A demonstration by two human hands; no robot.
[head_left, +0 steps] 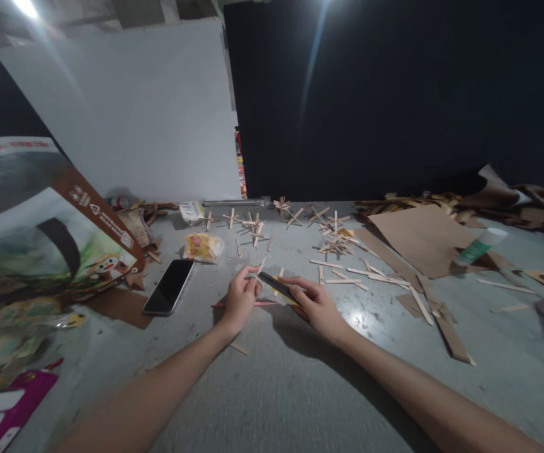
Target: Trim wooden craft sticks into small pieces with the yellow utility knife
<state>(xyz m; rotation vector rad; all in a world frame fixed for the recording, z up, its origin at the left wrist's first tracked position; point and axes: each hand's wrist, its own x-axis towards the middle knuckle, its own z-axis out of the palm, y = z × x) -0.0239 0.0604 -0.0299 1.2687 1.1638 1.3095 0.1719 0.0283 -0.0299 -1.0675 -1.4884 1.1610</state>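
My left hand [240, 298] pinches a small wooden craft stick [262, 265] that points up and away from me. In my right hand [318, 308] is a black and yellow utility knife [276, 284], its front end close to the stick. Whether the blade touches the wood is too small to tell. Under my left hand lies a red pencil or pen [265, 303], partly covered by the fingers. Loose craft sticks [342, 281] are scattered right of my hands. Beyond them stand or lie several crossed-stick pieces [257, 233].
A black phone [169, 287] and a yellow wrapped packet [203, 247] are left of my hands. A large printed bag [50, 220] leans at far left. Brown cardboard [418, 242] and a glue stick [482, 245] lie on the right. White and dark panels [395, 94] close off the back.
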